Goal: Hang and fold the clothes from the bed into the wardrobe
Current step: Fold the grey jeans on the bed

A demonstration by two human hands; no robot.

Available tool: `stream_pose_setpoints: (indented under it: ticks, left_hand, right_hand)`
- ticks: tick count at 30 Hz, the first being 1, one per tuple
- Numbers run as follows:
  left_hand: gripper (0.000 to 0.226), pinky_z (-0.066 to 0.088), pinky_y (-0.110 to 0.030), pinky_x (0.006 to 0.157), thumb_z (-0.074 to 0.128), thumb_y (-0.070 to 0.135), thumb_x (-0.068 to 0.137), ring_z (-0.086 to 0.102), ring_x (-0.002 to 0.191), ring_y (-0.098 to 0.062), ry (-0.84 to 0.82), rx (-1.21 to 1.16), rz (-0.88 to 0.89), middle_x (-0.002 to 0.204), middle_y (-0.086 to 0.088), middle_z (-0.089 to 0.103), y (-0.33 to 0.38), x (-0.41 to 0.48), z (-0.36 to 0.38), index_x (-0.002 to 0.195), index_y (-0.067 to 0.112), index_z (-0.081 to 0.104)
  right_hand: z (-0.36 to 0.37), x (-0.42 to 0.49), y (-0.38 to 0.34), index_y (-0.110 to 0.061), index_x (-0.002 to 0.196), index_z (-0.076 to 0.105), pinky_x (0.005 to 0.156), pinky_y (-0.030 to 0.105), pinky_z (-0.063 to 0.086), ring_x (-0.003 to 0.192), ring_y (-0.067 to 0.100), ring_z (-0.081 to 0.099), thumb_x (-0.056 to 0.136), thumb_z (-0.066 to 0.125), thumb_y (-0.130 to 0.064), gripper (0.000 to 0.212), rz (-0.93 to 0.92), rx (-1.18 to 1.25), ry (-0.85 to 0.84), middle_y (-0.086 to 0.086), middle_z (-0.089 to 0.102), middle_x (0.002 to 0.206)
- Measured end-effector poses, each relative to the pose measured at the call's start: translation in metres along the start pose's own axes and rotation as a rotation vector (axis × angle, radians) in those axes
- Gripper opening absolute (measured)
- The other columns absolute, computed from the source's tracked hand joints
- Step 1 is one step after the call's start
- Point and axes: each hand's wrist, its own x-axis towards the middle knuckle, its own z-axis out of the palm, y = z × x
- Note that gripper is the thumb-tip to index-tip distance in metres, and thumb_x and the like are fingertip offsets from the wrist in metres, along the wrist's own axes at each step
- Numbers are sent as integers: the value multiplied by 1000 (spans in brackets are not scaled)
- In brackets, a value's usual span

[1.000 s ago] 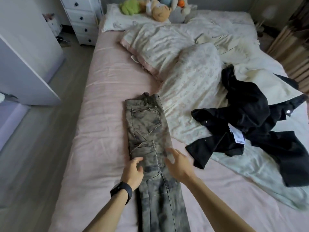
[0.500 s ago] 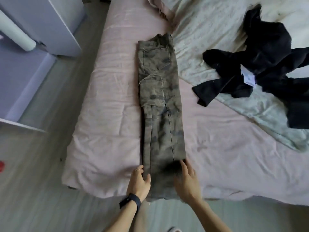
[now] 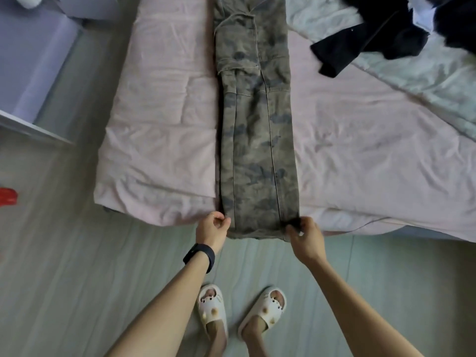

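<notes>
Camouflage cargo trousers (image 3: pixel 255 130) lie lengthwise on the pink bed (image 3: pixel 159 119), legs folded together, with the hems hanging over the bed's foot edge. My left hand (image 3: pixel 212 226), a black band on its wrist, pinches the left corner of the hem. On the other side my right hand (image 3: pixel 302 235) pinches the right hem corner. A black garment (image 3: pixel 381 29) with a white tag lies crumpled at the upper right of the bed.
A pale floral duvet (image 3: pixel 425 81) covers the bed's right side under the black garment. White wardrobe furniture (image 3: pixel 33 81) stands at the left. A red object (image 3: pixel 7 197) lies on the grey floor. My feet in white slippers (image 3: pixel 242 310) stand close to the bed.
My hands slid down the trousers from the thigh to the hem and now pinch its two corners. The view tilted down to the foot of the bed and the floor.
</notes>
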Motion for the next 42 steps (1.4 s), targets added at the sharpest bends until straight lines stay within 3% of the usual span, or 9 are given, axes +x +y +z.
stream_pose_setpoints:
  ticks: [6, 9, 12, 15, 23, 30, 35, 39, 42]
  left_hand:
    - [3, 31, -23, 62, 52, 19, 101, 60, 90, -29, 178, -42, 5, 90, 2, 59, -13, -14, 0, 99, 16, 50]
    - [10, 44, -29, 75, 57, 20, 98, 64, 98, -30, 91, 2, 33, 99, -3, 66, -14, -4, 1, 105, 13, 56]
    - [10, 48, -31, 78, 64, 23, 94, 66, 96, -27, 84, 19, 73, 94, 0, 66, -19, 4, 3, 96, 17, 56]
    - [22, 46, -27, 79, 63, 28, 96, 66, 98, -24, 93, 35, 96, 105, 2, 65, -31, 3, 9, 108, 11, 65]
    - [37, 35, -17, 76, 64, 30, 97, 62, 91, -16, 155, -43, 92, 123, -10, 64, -38, -7, 23, 121, 2, 67]
    - [36, 46, -28, 86, 61, 28, 98, 66, 97, -25, 152, 0, 103, 130, -9, 59, -41, -6, 24, 124, 2, 64]
    - [26, 37, -26, 70, 58, 31, 100, 64, 92, -26, 236, 53, 71, 112, -9, 68, -48, -2, 27, 114, 11, 66]
    - [20, 49, -28, 64, 66, 27, 95, 67, 77, -15, 233, -111, 36, 87, 7, 68, -51, 0, 36, 108, 17, 55]
    - [26, 43, -5, 58, 73, 22, 89, 66, 76, -7, 158, -183, 19, 88, 10, 68, -58, 0, 42, 106, 18, 55]
  right_hand:
    - [6, -8, 12, -15, 106, 65, 79, 29, 39, 100, 26, 60, 99, 56, -27, 16, 13, -70, 79, 7, 65, 115]
    - [14, -11, 16, -13, 115, 61, 84, 31, 43, 106, 29, 60, 97, 59, -25, 22, -18, -64, 75, 10, 62, 123]
    - [22, -13, 19, -14, 117, 55, 89, 40, 52, 94, 26, 67, 93, 66, -27, 30, -59, 4, 107, 9, 62, 121]
    - [29, -14, 21, -16, 114, 52, 84, 43, 55, 88, 24, 68, 92, 68, -26, 29, -64, 42, 151, 9, 60, 119]
    - [43, -11, 24, -17, 111, 61, 83, 29, 38, 103, 26, 57, 94, 67, -37, 27, 46, 27, 213, 6, 55, 121]
    - [37, -6, 20, -22, 105, 62, 79, 33, 41, 103, 27, 57, 97, 58, -36, 18, 72, 7, 253, 4, 62, 118]
    - [23, -2, 29, -27, 94, 59, 74, 28, 41, 87, 20, 60, 95, 62, -35, 9, 34, 37, 182, -3, 68, 95]
    - [19, 7, 36, -25, 97, 60, 77, 25, 42, 87, 15, 60, 92, 69, -31, 12, 23, 54, 137, -8, 67, 93]
    - [26, 8, 40, -22, 97, 58, 78, 24, 41, 84, 13, 59, 88, 73, -32, 20, 0, 59, 197, -10, 64, 86]
